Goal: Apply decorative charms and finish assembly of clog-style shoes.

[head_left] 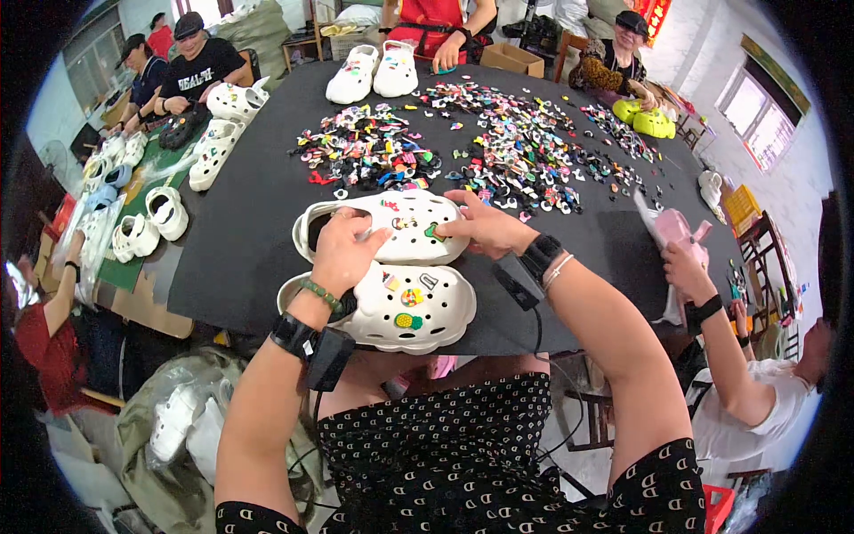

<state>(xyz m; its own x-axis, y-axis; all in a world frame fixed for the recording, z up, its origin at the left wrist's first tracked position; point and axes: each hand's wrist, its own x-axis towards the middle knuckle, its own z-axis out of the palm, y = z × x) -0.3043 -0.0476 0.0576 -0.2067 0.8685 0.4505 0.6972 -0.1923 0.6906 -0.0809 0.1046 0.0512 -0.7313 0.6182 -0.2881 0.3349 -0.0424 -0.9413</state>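
Two white clog shoes lie side by side on the black table (249,222) before me. My left hand (345,249) rests on the far clog (391,227), gripping its strap side. My right hand (485,227) presses a small green charm (433,232) onto that clog's toe with the fingertips. The near clog (400,307) carries several coloured charms and lies untouched under my left wrist. Both wrists wear black bands.
A wide heap of small coloured charms (498,147) covers the table's middle. More white clogs (374,71) stand at the far edge and at the left (151,218). Other people sit around the table; one at the right holds a pink clog (676,231). Yellow-green clogs (645,116) lie far right.
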